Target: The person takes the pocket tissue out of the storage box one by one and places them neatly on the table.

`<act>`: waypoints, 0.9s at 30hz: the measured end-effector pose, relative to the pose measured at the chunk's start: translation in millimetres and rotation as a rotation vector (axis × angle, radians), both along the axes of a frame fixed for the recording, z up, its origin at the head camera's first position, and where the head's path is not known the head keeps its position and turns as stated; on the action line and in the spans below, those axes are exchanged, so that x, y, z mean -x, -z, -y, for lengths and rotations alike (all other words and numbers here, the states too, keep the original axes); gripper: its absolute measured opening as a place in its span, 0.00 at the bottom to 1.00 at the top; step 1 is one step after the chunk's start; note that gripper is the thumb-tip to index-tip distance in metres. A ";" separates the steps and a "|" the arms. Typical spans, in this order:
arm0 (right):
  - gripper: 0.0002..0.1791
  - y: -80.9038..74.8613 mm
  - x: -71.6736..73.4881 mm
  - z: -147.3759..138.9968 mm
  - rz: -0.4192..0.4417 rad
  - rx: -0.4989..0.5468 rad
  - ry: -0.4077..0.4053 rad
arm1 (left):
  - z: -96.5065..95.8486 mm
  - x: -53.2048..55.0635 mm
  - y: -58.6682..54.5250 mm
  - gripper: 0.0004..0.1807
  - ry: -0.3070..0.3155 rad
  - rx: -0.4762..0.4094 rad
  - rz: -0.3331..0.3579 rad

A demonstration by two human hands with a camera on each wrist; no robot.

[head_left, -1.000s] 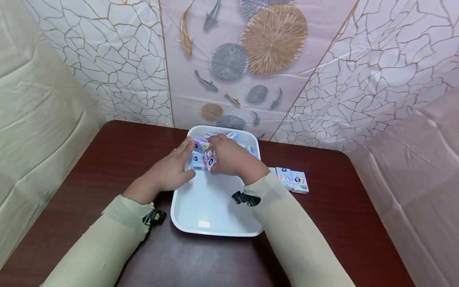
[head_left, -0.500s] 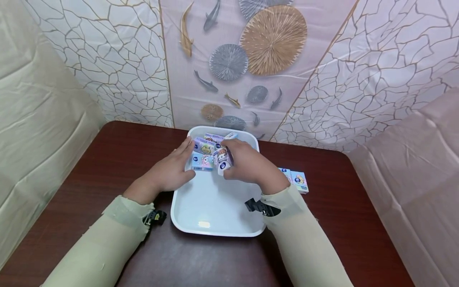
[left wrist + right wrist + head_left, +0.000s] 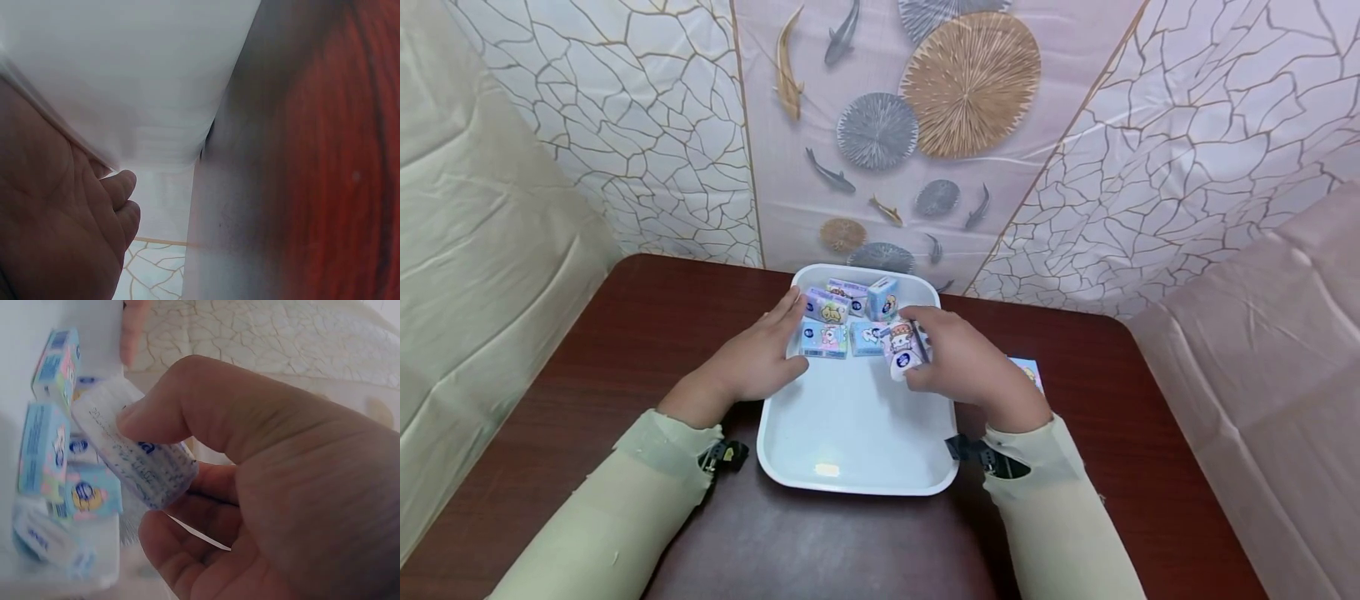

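Observation:
My right hand holds a small printed pack over the right side of a white tray. In the right wrist view the thumb presses on the pack's pale, lettered face, with fingers behind it. My left hand rests along the tray's left rim, fingers straight, thumb apart; it holds nothing. Several similar packs lie towards the tray's far end, among them a light blue pack, a purple pack and an upright blue pack.
Right of the tray, a pack on the dark red-brown table is partly hidden behind my right wrist. Patterned cloth hangs behind the table, with plain cloth at both sides.
My right hand has moved right and slightly nearer with the pack, uncovering packs in the tray. It now hides more of the packs on the table. The left hand stays put.

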State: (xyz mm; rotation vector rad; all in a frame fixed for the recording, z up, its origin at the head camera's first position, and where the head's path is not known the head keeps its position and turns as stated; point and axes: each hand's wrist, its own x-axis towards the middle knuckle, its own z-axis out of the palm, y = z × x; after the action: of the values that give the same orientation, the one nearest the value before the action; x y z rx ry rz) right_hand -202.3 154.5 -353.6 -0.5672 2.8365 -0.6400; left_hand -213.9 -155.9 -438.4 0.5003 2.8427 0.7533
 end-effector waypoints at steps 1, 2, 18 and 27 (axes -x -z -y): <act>0.50 -0.7 -1.0 -4.3 -0.004 0.001 0.004 | -0.1 0.0 0.1 0.51 -0.003 0.000 0.000; 0.50 -1.2 -1.7 -8.6 -0.009 0.003 0.007 | -0.2 0.1 0.2 0.51 -0.003 0.000 0.000; 0.48 0.9 -7.0 -64.0 -0.061 -0.029 0.058 | 0.8 1.0 1.6 0.51 -0.011 -0.001 0.012; 0.48 6.3 -12.6 -92.3 -0.038 -0.055 0.130 | 0.2 0.0 0.6 0.51 -0.003 -0.003 0.017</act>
State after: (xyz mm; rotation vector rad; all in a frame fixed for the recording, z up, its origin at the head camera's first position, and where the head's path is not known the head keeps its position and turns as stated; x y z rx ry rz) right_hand -189.8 246.7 -359.9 -0.3924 2.9349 -0.5762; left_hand -213.9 -156.1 -439.0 0.4873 2.8282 0.7588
